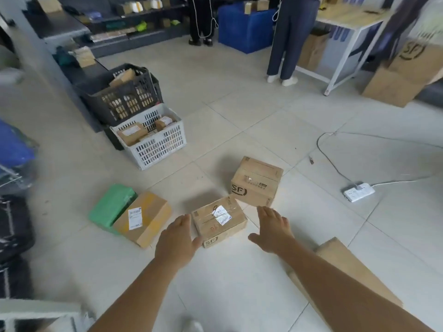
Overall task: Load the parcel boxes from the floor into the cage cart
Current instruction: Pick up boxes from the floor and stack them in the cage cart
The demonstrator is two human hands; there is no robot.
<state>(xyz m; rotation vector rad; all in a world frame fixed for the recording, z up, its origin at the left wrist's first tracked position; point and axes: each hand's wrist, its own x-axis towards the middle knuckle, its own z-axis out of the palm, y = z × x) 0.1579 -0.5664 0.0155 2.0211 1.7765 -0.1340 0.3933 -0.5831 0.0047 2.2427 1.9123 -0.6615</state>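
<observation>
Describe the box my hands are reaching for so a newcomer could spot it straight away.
On the tiled floor, find the cluster of parcels. The small box lies between the left hand and right hand. Only it has a taped white label on top.

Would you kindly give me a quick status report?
Left hand, right hand open, flanking small taped box. No grip yet. SF box just behind.

Small box (219, 221) between hands (177, 238)

bare forearms, no sleeves, hands (177, 238) ungloved
</observation>
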